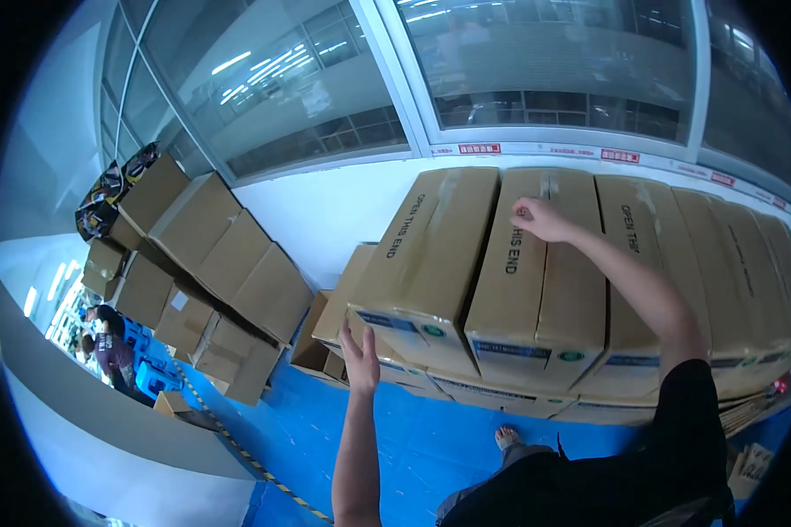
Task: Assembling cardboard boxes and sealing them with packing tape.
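A row of large taped cardboard boxes stands along the wall under the windows. My left hand (pixel 360 353) is raised with its fingers apart, by the lower left corner of the leftmost top box (pixel 444 255). Whether it touches that box I cannot tell. Over the top of the second box (pixel 501 307) is my right hand (pixel 542 220), its fingers curled together. What they hold, if anything, is too small to make out. Clear tape runs along the box tops, and dark labels with green round marks show on their near faces.
Further cartons (pixel 650 255) continue the row to the right, above a lower layer of boxes. At left, brown boxes (pixel 224 255) are stacked against the wall. A yellow-black floor stripe (pixel 228 436) crosses the blue floor (pixel 413 457). People (pixel 114 351) are beside blue crates in the distance.
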`<state>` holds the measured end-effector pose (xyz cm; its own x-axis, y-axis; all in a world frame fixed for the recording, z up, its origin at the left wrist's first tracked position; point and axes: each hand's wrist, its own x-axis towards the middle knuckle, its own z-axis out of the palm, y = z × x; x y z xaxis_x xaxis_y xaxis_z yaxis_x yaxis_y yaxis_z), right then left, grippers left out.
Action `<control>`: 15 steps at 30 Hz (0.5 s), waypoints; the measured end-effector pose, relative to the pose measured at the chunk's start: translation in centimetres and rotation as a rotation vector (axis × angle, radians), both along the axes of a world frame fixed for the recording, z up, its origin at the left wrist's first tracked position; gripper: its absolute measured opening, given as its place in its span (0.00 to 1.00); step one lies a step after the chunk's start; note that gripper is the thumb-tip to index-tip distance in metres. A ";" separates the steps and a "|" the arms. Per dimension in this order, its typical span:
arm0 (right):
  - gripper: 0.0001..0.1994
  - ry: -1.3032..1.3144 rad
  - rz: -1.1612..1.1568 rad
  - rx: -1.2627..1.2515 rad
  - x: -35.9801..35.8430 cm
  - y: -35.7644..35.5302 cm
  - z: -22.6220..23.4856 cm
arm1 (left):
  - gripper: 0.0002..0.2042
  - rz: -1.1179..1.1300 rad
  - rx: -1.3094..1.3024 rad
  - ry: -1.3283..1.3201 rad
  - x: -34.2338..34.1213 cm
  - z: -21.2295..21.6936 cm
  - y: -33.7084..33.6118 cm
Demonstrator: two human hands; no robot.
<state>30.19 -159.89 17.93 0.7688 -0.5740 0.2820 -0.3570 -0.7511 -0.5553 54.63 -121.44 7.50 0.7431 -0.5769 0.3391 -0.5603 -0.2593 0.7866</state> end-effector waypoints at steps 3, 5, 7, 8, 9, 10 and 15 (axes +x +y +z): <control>0.20 -0.036 -0.011 -0.046 6.5 -4.6 -1.1 | 0.39 0.213 -0.288 0.228 4.4 -0.4 -3.6; 0.18 -0.043 -0.093 -0.106 8.8 -9.2 -2.3 | 0.40 0.306 -0.105 0.237 3.7 1.3 -8.2; 0.18 0.065 -0.186 -0.128 10.8 -12.9 -2.4 | 0.42 0.451 0.076 0.201 1.8 2.4 -11.2; 0.18 0.098 -0.235 -0.193 11.8 -14.0 -2.5 | 0.42 0.473 0.074 0.200 2.0 1.8 -11.1; 0.18 0.095 -0.214 -0.194 12.8 -15.1 -2.5 | 0.41 0.472 -0.048 0.186 2.3 1.2 -10.8; 0.21 0.066 -0.268 -0.200 13.3 -16.9 -3.0 | 0.41 0.453 -0.171 0.175 2.5 0.2 -11.0; 0.30 0.063 -0.425 -0.273 16.5 -17.5 -4.7 | 0.35 0.330 -0.450 0.211 -0.4 0.3 -10.3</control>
